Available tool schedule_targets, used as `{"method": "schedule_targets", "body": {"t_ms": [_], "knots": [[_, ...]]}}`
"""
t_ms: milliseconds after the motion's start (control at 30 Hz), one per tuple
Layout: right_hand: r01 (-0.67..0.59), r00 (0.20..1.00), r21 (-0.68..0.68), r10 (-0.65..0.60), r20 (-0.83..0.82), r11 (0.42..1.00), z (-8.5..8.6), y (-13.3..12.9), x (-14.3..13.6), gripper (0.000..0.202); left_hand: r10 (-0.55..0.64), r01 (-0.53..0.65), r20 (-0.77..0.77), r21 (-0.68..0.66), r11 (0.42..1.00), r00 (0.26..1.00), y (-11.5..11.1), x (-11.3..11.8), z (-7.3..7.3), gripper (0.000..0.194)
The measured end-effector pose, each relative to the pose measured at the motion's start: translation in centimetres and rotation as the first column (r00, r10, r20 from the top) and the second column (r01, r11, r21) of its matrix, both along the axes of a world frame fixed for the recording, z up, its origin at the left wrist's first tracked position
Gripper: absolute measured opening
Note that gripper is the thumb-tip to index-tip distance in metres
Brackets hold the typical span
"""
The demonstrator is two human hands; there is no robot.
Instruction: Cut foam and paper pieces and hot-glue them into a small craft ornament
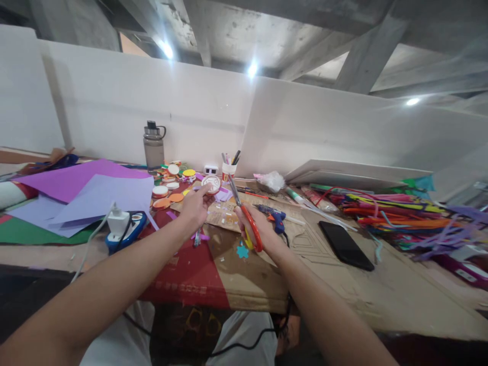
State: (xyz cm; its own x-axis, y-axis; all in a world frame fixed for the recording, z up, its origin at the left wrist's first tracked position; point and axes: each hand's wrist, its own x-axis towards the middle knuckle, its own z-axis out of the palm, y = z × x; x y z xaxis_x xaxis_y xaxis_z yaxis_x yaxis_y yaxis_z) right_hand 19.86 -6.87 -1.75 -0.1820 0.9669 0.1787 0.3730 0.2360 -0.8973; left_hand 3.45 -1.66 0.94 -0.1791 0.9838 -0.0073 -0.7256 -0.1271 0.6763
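Between the fingers of my left hand [193, 209] is a small white paper disc [211, 184] with a reddish rim and line marks on its face. My right hand [261, 229] is closed on a pair of scissors [251, 223] with red-orange and yellow handles. Their blades point up and away, just right of the disc and apart from it. Below the scissors lies a teal star-shaped cutout [242, 250]. Beyond my left hand is a pile of coloured discs [173, 185]. A blue glue gun [277, 218] rests right of my right hand.
Purple and lilac paper sheets [102, 193] and a blue power strip [129, 231] lie left. A grey bottle [153, 147] and a pen cup [229, 170] stand at the back. A black phone [345, 245] and colourful craft stems [396, 213] lie right. A black cable [247, 346] hangs below the table.
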Motion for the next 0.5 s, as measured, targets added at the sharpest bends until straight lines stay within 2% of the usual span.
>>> {"method": "schedule_targets", "body": {"t_ms": [500], "knots": [[0.005, 1.0, 0.002, -0.005, 0.023, 1.0, 0.11, 0.08, 0.24, 0.037, -0.033, 0.034, -0.045, 0.005, 0.999, 0.998, -0.06, 0.23, -0.16, 0.008]]}}
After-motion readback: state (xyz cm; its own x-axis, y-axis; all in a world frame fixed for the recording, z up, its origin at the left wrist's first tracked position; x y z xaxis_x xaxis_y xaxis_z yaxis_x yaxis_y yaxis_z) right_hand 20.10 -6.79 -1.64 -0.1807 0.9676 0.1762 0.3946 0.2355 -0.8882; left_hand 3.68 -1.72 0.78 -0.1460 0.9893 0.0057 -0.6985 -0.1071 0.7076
